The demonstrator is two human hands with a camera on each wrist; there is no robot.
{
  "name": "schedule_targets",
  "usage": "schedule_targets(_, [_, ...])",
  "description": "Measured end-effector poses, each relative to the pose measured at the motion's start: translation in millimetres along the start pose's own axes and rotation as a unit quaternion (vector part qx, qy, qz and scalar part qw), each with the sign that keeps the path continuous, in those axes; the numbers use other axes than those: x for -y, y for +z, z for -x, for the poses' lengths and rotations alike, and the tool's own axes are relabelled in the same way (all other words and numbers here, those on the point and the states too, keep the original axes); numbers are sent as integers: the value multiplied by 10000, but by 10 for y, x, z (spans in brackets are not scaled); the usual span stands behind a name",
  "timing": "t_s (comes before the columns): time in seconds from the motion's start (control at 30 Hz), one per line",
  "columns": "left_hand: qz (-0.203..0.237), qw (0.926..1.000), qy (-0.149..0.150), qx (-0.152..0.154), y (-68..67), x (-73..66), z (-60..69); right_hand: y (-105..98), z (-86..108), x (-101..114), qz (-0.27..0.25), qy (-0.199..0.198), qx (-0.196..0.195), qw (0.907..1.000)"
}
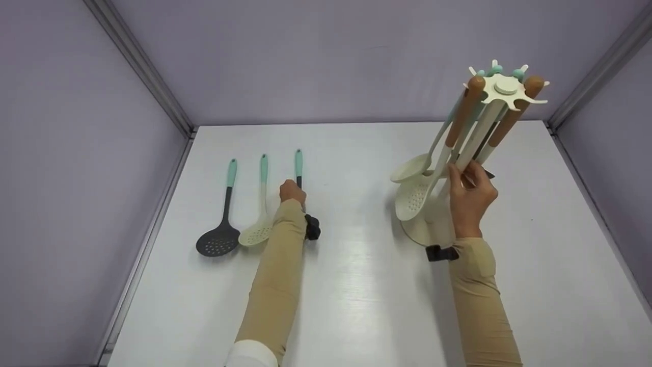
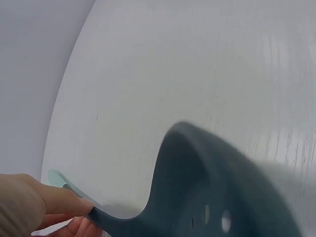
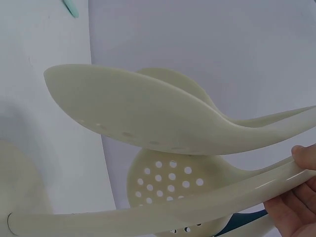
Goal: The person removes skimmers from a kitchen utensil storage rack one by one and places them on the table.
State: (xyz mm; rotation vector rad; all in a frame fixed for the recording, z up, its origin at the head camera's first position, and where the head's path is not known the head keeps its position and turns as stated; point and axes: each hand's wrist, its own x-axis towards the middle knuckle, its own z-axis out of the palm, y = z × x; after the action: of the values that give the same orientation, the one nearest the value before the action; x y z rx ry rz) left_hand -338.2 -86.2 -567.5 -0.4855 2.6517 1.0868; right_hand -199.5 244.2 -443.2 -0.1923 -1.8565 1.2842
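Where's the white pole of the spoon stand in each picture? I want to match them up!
Head view: the pole is on the right side, held by the right hand.
Left wrist view: it isn't in this picture.
Right wrist view: it runs across the bottom, from near the left edge to the right hand at the lower right.
Shared landmark: the white table shows in all three.
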Motion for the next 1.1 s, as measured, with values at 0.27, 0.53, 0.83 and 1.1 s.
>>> schedule_targets(0.27, [-169,9998,92,10,-24,-68,157,-15,-19,-34,8,-2,-80,10000])
schedule_targets(0.53, [-114,9998,102,-86,-46,-132,264,3,-13,-57,134,-211,-135,9996])
schedule_targets(0.83, [225,9941,994,-370,-177,-453,643,12,-18,-6,545,-408,-118,9976])
schedule_targets(1.1, [941,9725,2046,-600,-24,-640,943,23,-15,7,567,-563,-69,9968])
